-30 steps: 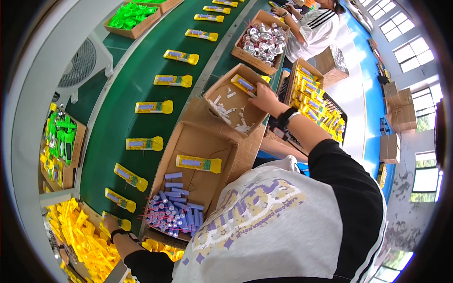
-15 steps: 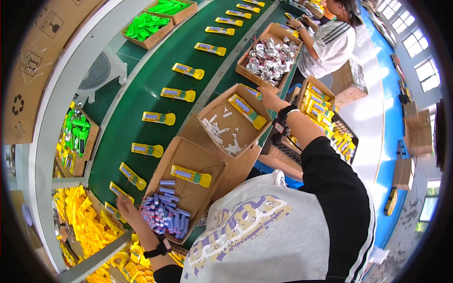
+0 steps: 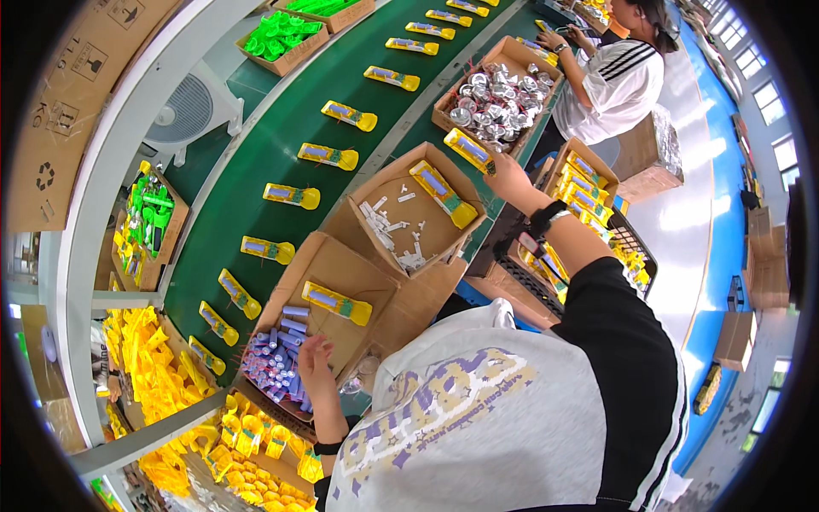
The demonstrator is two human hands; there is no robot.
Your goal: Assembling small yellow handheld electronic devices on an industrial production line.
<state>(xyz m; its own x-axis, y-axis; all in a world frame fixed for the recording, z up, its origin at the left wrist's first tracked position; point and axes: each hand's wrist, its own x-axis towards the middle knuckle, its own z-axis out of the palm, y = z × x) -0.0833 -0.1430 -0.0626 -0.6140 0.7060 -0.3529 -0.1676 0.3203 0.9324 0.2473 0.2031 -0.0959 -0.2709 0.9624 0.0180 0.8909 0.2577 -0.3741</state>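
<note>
My right hand (image 3: 509,177) grips the near end of a yellow torch-shaped housing (image 3: 467,150) fitted with a blue cell. It is beside the box of silver lamp cups (image 3: 499,101). Over the right edge of a cardboard box of purple-blue battery cells (image 3: 275,363) is my left hand (image 3: 315,358), its fingers loosely bent and apart with nothing in them. Another yellow housing (image 3: 337,302) lies in that box, past the cells. A second cardboard box (image 3: 388,192) has small white plastic pieces (image 3: 394,227) and one more yellow housing (image 3: 443,196) in it.
A green conveyor belt (image 3: 256,162) carries a row of yellow housings. Yellow shells (image 3: 153,375) fill boxes at lower left; green parts (image 3: 277,36) sit in a far box. Filled housings stand in a box (image 3: 584,183) at right. A co-worker (image 3: 610,77) works farther along.
My left hand has drawn back from the belt's housings to the right, over the cell box. My right hand has lifted the yellow housing clear of the white-piece box's far corner.
</note>
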